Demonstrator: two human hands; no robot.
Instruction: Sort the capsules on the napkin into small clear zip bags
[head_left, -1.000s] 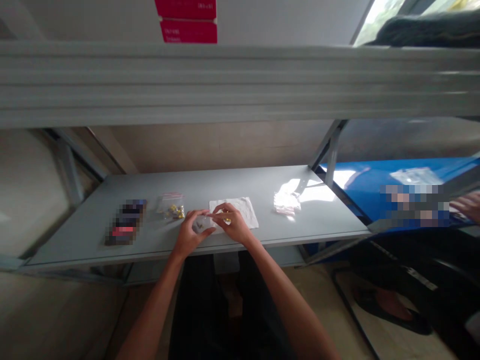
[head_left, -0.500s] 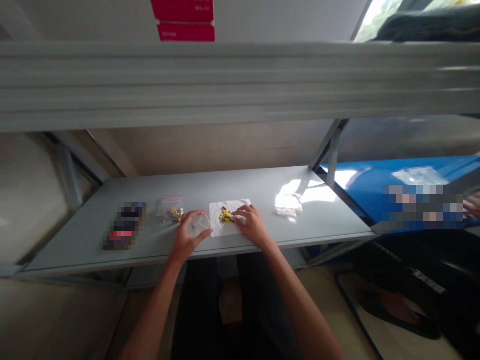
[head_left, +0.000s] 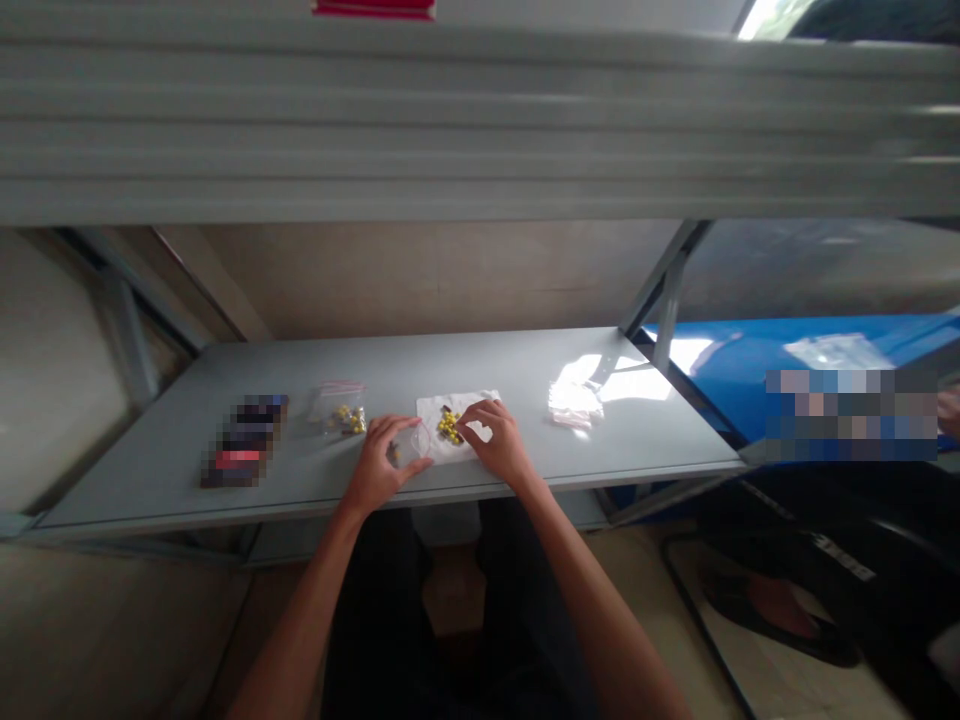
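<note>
My left hand point(head_left: 381, 465) holds a clear plastic bag point(head_left: 411, 442) between thumb and fingers, its mouth spread and facing right. A few small yellowish and dark bits point(head_left: 395, 455) show inside it, blurred. To the right, a pile of small yellow and dark brown pieces point(head_left: 450, 427) lies on a white sheet point(head_left: 439, 456), paper or cloth. Over the pile's right side, my right hand point(head_left: 495, 438) has thumb and forefinger pinched together. What is between those fingertips, if anything, is too small to make out.
A clear zip bag point(head_left: 341, 408) with yellow and brown pieces lies left of my hands. Further left is a pixelated dark object point(head_left: 247, 440). Flat clear bags point(head_left: 574, 403) lie at right in sunlight. A shelf beam point(head_left: 480, 130) crosses above the grey table point(head_left: 645, 430); a person sits at right.
My right fingers have drawn into a pinch above the pile. The left-hand bag has turned, its mouth closer to the sheet. The whole view has tilted slightly downward.
</note>
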